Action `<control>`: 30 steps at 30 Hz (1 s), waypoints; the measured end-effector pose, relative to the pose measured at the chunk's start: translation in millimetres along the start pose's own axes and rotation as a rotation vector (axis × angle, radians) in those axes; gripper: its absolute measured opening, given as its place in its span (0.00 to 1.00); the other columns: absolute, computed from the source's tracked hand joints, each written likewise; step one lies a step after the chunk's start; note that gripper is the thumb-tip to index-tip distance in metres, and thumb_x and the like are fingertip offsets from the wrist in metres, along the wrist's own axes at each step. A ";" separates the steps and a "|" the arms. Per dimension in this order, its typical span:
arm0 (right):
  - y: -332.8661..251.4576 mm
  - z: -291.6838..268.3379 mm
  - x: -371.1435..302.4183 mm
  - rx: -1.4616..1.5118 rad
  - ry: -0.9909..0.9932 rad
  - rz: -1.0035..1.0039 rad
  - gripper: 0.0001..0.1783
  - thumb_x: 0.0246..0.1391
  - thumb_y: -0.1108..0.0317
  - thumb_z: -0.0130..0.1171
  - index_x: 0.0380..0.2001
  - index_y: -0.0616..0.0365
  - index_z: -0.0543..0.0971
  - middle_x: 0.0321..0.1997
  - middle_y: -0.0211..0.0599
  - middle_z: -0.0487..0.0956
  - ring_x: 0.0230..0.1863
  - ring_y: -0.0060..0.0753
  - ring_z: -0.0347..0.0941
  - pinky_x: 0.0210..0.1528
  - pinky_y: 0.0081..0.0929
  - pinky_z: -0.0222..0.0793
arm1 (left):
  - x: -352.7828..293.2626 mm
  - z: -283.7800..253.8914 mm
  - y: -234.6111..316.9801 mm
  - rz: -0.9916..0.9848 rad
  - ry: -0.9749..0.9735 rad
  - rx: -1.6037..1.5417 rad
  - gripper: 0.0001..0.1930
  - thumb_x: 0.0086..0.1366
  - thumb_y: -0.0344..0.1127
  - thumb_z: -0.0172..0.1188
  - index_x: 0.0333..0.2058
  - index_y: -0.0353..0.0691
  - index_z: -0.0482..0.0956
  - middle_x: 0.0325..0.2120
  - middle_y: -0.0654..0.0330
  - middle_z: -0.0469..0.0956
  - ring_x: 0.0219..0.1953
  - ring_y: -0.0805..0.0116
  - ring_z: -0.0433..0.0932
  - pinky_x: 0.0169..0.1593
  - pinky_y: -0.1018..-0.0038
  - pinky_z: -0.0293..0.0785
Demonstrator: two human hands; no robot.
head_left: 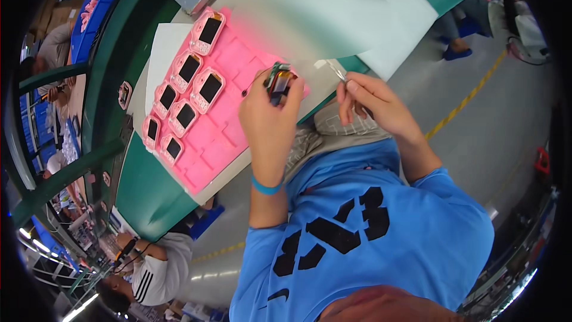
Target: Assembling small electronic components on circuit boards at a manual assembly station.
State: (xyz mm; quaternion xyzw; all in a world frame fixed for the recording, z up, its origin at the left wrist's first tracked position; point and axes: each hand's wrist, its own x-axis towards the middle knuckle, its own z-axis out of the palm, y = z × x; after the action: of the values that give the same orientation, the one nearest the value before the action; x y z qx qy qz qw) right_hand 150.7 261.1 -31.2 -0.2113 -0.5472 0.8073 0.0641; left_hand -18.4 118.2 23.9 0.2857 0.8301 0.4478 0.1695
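- Small dark electronic module with a green board edge and an orange-brown patch (280, 81) sits pinched in my left hand (269, 114), raised above the near right corner of the pink moulded plastic tray (221, 137), which lies on a white sheet.
- Left hand — fingers curled tight around the module's sides, thumb on the near face, its top left bare and turned toward my other hand. A thin dark lead seems to trail off its left side; I cannot tell where it ends.
- Right hand (372, 104) — closed on slim silver metal tweezers (336, 71), thumb and forefinger pressing the shanks; the tips lie just right of the module, apart from it. Whether they carry anything is too small to tell.
- To do this well, I judge the module should be kept steady and level, the tweezer tips brought in slowly from the side with light pressure, so nothing on the board gets scraped.
- On the tray's left half lie seven pink-framed devices with dark screens (187, 68), in two rough rows; the recesses nearest me are bare.
- Beneath it all, the green-topped workbench (143, 188), with more small parts at its far edge.
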 end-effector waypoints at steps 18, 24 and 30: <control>-10.8 34.8 12.2 -0.069 -0.179 0.153 0.18 0.83 0.61 0.41 0.40 0.58 0.77 0.15 0.24 0.72 0.13 0.15 0.58 0.18 0.16 0.52 | 7.8 -5.8 -17.9 -0.195 -0.086 -0.328 0.16 0.68 0.27 0.68 0.53 0.29 0.80 0.40 0.53 0.88 0.34 0.69 0.88 0.28 0.79 0.81; -3.7 40.5 18.6 -0.064 -0.156 0.149 0.18 0.83 0.61 0.41 0.39 0.57 0.76 0.13 0.22 0.68 0.12 0.15 0.57 0.17 0.16 0.50 | 6.8 -5.8 -21.0 -0.158 -0.087 -0.327 0.16 0.69 0.25 0.67 0.54 0.29 0.79 0.40 0.52 0.88 0.34 0.68 0.88 0.27 0.79 0.82; -3.2 42.5 19.6 -0.005 -0.165 0.176 0.18 0.83 0.61 0.42 0.38 0.57 0.76 0.14 0.22 0.68 0.11 0.14 0.56 0.17 0.17 0.49 | 4.1 -6.5 -26.1 -0.168 -0.088 -0.306 0.16 0.69 0.25 0.66 0.54 0.28 0.79 0.39 0.52 0.87 0.32 0.68 0.88 0.27 0.79 0.82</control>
State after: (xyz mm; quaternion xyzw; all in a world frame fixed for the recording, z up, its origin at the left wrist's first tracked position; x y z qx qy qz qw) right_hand 115.1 232.5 -20.3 -0.1915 -0.5320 0.8231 -0.0527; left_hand -33.5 105.2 5.4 0.2053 0.7651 0.5402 0.2840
